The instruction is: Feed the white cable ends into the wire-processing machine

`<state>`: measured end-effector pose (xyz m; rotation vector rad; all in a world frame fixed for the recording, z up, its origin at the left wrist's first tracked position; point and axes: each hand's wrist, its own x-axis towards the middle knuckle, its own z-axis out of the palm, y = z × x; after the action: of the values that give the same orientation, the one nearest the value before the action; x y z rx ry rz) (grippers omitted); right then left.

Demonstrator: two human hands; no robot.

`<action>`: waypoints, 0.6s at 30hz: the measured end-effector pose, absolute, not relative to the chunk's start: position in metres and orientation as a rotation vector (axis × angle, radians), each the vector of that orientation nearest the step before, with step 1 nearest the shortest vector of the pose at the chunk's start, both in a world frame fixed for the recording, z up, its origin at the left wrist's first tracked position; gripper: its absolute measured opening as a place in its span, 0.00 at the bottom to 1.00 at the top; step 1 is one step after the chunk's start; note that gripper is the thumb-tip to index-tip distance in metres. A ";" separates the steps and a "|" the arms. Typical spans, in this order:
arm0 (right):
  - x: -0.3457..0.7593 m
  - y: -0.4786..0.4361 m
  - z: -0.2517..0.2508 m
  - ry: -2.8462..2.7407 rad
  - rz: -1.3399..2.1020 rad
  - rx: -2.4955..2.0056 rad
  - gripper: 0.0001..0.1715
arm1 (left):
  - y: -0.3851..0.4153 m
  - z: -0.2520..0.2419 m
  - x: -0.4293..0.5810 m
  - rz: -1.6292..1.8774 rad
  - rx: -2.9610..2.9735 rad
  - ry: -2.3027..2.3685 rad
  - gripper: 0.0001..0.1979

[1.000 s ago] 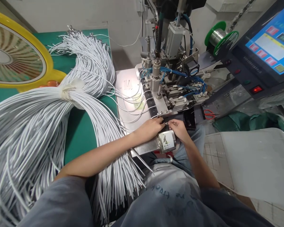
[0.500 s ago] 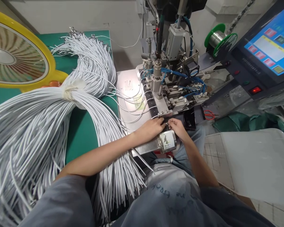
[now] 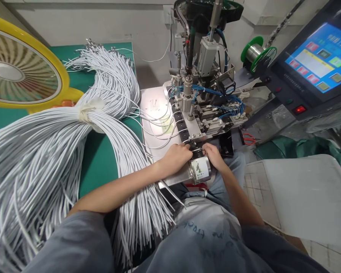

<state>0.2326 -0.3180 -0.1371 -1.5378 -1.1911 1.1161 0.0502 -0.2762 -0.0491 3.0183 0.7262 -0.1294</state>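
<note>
My left hand [image 3: 176,156] is closed at the front end of the machine's black fixture row [image 3: 184,132], its fingers curled round a white cable [image 3: 197,149]. A short, thin length shows between my two hands. My right hand [image 3: 213,155] is closed in a pinch just right of it; whatever its fingertips hold is too small to make out. Below both hands sits a metal cylinder with a white label [image 3: 201,168]. Several white cables [image 3: 161,133] curve from the bench into the fixtures of the machine [image 3: 191,102].
A large tied bundle of white cables [image 3: 102,117] lies left on the green mat [image 3: 95,163]. Beside it stands a yellow fan [image 3: 64,81]. To the right are a wire spool [image 3: 254,53], a control screen [image 3: 321,60], red-handled scissors [image 3: 248,139] and a white bin [image 3: 307,189].
My left hand has drawn slightly left, widening the gap between my hands and baring the thin length. My right hand stays nearly in place. The view has shifted a little.
</note>
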 end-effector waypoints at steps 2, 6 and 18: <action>0.229 -0.316 -0.138 -1.206 1.126 -1.499 0.16 | -0.278 -0.048 0.050 -0.137 3.033 0.736 0.11; 0.230 -0.320 -0.133 -1.151 0.925 -1.584 0.17 | -0.278 -0.050 0.050 -0.161 3.033 0.764 0.11; 0.141 -0.414 -0.092 -1.692 1.248 -1.539 0.08 | -0.273 -0.060 0.051 -0.023 2.907 1.201 0.14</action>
<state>0.1411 -0.4138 -0.0917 -1.5391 -1.6922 1.2477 0.0513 -0.2733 -0.0600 2.9069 1.2011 -0.0225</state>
